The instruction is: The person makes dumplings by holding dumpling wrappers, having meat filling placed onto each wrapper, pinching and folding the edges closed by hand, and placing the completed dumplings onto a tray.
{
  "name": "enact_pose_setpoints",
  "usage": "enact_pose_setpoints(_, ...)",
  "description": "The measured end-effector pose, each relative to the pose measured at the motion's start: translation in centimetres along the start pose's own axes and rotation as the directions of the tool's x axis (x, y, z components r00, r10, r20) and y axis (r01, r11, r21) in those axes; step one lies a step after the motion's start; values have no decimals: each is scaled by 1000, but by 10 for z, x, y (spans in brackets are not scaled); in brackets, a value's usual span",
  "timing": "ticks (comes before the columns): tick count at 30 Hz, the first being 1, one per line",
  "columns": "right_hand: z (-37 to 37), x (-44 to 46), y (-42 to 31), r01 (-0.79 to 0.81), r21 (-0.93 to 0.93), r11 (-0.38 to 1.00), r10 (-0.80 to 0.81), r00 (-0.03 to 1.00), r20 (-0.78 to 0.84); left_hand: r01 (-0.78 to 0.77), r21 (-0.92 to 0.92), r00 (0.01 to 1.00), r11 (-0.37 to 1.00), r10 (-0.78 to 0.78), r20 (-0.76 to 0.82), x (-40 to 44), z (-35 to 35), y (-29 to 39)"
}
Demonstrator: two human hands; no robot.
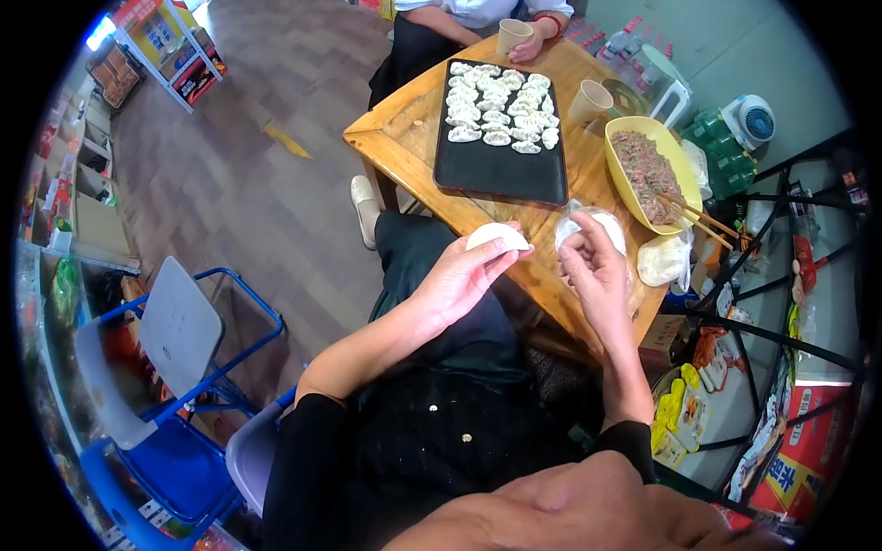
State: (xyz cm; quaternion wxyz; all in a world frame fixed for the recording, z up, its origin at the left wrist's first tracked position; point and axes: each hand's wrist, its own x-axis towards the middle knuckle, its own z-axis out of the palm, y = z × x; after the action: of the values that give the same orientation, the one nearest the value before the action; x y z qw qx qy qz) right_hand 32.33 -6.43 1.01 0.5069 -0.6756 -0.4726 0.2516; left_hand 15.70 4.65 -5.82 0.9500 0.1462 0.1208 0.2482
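My left hand [459, 278] is closed on a dumpling [497, 238], a white wrapper folded into a half-moon, pinched between thumb and fingers over the table's near edge. A short way to the right, my right hand [597, 269] hangs with its fingers loosely curled and apart, and I see nothing in them. Just behind those fingers lie round white wrappers [610, 223] in clear plastic, partly hidden by the hand. Beyond both hands, a black tray [501, 174] bears rows of finished dumplings. To its right stands a yellow bowl [617, 173] of minced filling [646, 165], with chopsticks [703, 220] resting in it.
The wooden table [404, 138] also bears paper cups [589, 101] and a clear pitcher [657, 73]. Across it sits a person whose hand [525, 41] is by a cup. Another plastic bag [664, 261] lies at the right edge. Folding chairs [179, 321] stand left, shelves right.
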Motion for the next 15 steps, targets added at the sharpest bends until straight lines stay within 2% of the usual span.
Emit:
enact_pose_setpoints(1,6,-2,-2,-29,10,1000,29,1000,10,-3,4,1000,1000,2,13,-3,0,1)
enact_pose_setpoints(3,17,-3,-5,27,-24,999,-27,1000,16,-46,66,998,997,43,44,-6,1,1)
enact_pose_setpoints(5,25,-6,-10,36,-60,998,-34,999,39,-82,125,997,989,83,-2,-8,5,2)
enact_pose_setpoints(7,37,-8,-6,126,-2,992,-126,992,25,-110,160,994,981,109,12,-8,2,3)
enact_pose_setpoints(12,55,-6,3,118,230,966,-110,993,-44,-115,243,993,963,103,61,-10,1,8)
enact_pose_setpoints(15,58,-5,7,116,228,967,-102,992,-73,-136,323,991,936,125,55,-11,1,10)
